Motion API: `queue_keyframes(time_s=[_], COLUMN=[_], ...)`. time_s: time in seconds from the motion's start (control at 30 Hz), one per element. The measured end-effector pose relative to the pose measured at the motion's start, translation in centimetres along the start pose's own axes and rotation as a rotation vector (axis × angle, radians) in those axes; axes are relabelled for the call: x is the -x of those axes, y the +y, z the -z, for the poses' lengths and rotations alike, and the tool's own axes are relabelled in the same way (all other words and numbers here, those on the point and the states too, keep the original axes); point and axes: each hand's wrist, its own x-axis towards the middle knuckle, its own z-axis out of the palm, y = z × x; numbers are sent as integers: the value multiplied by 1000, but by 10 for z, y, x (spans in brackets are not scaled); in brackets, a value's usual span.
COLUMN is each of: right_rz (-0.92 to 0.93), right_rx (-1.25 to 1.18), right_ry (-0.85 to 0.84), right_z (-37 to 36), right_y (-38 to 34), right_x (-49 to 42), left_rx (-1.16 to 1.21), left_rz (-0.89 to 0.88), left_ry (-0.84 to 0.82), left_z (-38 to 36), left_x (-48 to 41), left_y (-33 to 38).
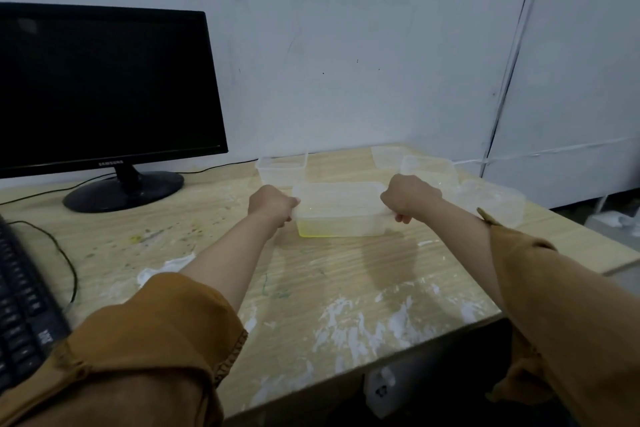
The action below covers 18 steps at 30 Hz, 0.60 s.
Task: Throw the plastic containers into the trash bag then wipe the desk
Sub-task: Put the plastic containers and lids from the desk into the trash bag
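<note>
From the head camera, the plastic container (341, 210) in play is a clear, rectangular, lidless tub, its long side facing the person. A yellow tint sits along its bottom edge, strongest at the corner nearest the left hand. It lies between the two hands, over the middle of the wooden desk (346, 274); whether it rests on the desk or is just off it cannot be told.

The left hand (272, 206) grips the tub's left short end, fingers curled round the rim. The right hand (410, 198) grips the opposite short end the same way, curled tight, with the thumb tip showing below.

Just beyond the left hand stands a second clear container (282, 170), upright and open. Beyond the right hand sit two more clear tubs (427, 168), close together, and to that hand's right lies a rounder clear container (491, 201) near the desk edge.

Left of the left hand stands a dark monitor (104, 87), and a keyboard (24, 305) lies nearer the person. White smears (349, 326) mark the desk below both forearms.
</note>
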Motion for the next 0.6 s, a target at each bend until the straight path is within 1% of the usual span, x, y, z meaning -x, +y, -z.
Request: queue_keyframes(time_s=[0.13, 0.3, 0.37, 0.47, 0.53, 0.6], right_rz=[15, 23, 35, 49, 75, 129], right_rx=[-88, -64, -8, 120, 170, 171], right_ry=[-36, -32, -45, 1, 71, 166], right_z=[1, 2, 1, -1, -1, -5], right_y=[3, 1, 0, -2, -5, -7], right_x=[-4, -4, -2, 2, 3, 0], left_rx=[-36, -82, -207, -430, -583, -643], left_rz=[8, 18, -22, -80, -120, -215], left_ry=[-3, -71, -89, -107, -48, 69], left_z=[-1, 2, 3, 1, -3, -10], left_x=[0, 1, 2, 4, 4, 6], left_y=[3, 8, 10, 16, 20, 20])
